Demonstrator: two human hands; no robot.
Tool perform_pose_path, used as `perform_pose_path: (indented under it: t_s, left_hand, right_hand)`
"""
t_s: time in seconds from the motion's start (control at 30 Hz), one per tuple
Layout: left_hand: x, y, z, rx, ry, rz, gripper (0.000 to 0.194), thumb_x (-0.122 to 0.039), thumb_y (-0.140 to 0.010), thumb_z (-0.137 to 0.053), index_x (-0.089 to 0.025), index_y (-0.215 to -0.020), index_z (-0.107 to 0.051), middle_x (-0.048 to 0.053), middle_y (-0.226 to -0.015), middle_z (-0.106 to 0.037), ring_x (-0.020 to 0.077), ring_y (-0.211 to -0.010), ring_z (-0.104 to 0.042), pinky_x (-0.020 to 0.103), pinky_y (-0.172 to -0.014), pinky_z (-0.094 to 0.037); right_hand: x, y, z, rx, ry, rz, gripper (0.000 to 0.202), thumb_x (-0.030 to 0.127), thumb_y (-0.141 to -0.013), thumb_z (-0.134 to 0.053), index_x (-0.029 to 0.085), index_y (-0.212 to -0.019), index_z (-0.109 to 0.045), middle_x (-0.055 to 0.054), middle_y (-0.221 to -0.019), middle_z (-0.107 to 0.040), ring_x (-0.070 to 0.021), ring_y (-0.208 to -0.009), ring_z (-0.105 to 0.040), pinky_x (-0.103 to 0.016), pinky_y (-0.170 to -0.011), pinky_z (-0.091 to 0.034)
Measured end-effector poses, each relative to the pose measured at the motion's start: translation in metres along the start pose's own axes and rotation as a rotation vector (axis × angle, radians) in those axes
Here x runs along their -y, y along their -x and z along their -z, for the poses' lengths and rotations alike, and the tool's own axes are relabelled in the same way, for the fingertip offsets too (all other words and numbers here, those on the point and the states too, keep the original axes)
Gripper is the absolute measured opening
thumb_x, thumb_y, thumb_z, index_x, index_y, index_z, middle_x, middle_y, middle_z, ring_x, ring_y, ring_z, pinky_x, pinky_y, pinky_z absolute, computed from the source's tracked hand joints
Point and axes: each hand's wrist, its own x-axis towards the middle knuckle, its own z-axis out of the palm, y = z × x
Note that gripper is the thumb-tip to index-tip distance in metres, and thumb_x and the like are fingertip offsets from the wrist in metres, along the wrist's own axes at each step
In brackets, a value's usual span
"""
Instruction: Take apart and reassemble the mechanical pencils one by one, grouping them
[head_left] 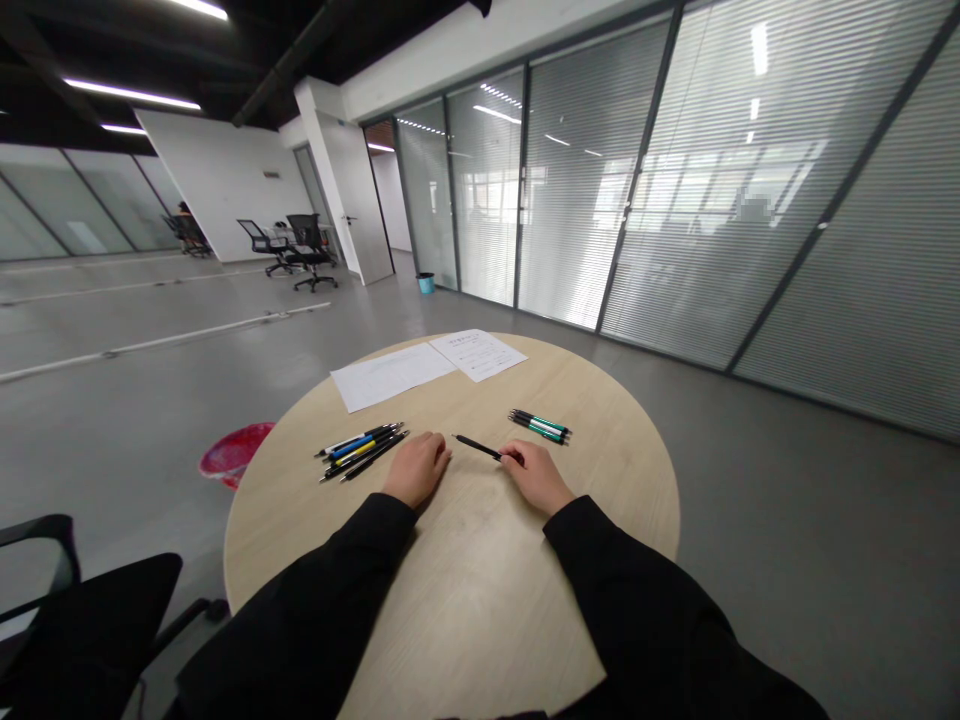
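Note:
My right hand (531,474) pinches one end of a black pen (478,447), whose thin tip points left over the round table (480,600). Fingers curled and nothing visible in them, my left hand (418,470) rests on the tabletop, just right of a loose pile of pens (361,451). Blue, yellow, white and black barrels show in that pile, lying roughly parallel and slanted. Beyond my right hand lies a smaller group of green, white and black pens (540,426), side by side.
Two printed paper sheets (397,375) lie toward the table's far edge. A red bin (236,452) stands on the floor at the left, with a black chair (82,620) nearer. Glass partitions with blinds (585,200), a small blue bin (425,283) and office chairs (304,250) are farther off.

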Motion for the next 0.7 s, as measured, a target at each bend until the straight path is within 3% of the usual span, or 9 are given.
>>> perform_pose_path:
  t_s: [0.13, 0.3, 0.5, 0.7]
  left_hand:
    - [0.0004, 0.0005, 0.0011, -0.036, 0.096, 0.024, 0.018, -0.031, -0.091, -0.050, -0.021, -0.078, -0.057, 0.007, -0.081, -0.062, 0.0227, -0.076, -0.057, 0.033, -0.070, -0.039]
    - [0.0023, 0.0011, 0.0042, -0.129, 0.423, 0.208, 0.023, -0.039, -0.087, -0.053, -0.021, -0.074, -0.059, 0.002, -0.071, -0.062, 0.0202, -0.068, -0.056, 0.031, -0.064, -0.040]
    - [0.0015, -0.0007, 0.0017, -0.187, 0.797, 0.299, 0.034, -0.050, -0.083, -0.056, -0.019, -0.069, -0.058, -0.003, -0.059, -0.051, 0.0151, -0.056, -0.048, 0.027, -0.057, -0.037]
    - [-0.0009, 0.0002, -0.0008, -0.178, 0.883, 0.324, 0.038, -0.055, -0.081, -0.058, -0.019, -0.069, -0.057, -0.003, -0.059, -0.049, 0.0138, -0.056, -0.045, 0.026, -0.056, -0.035]
  right_hand:
    - [0.0002, 0.0002, 0.0001, -0.001, 0.000, -0.002, 0.012, 0.018, -0.089, -0.059, 0.018, -0.086, -0.071, -0.003, -0.085, -0.071, -0.0177, -0.079, -0.063, -0.028, -0.073, -0.045]
    - [0.0000, 0.0004, -0.0010, -0.011, 0.017, 0.014, 0.012, 0.017, -0.089, -0.058, 0.019, -0.087, -0.070, -0.003, -0.085, -0.071, -0.0181, -0.080, -0.062, -0.029, -0.074, -0.045]
    - [-0.0005, 0.0003, -0.0023, -0.012, 0.047, 0.061, 0.012, 0.014, -0.088, -0.059, 0.019, -0.086, -0.070, -0.004, -0.087, -0.070, -0.0182, -0.082, -0.061, -0.029, -0.076, -0.044]
    - [0.0019, 0.0001, -0.0013, -0.011, 0.043, 0.068, 0.012, 0.013, -0.088, -0.059, 0.019, -0.087, -0.070, -0.004, -0.088, -0.070, -0.0183, -0.083, -0.061, -0.029, -0.078, -0.045]
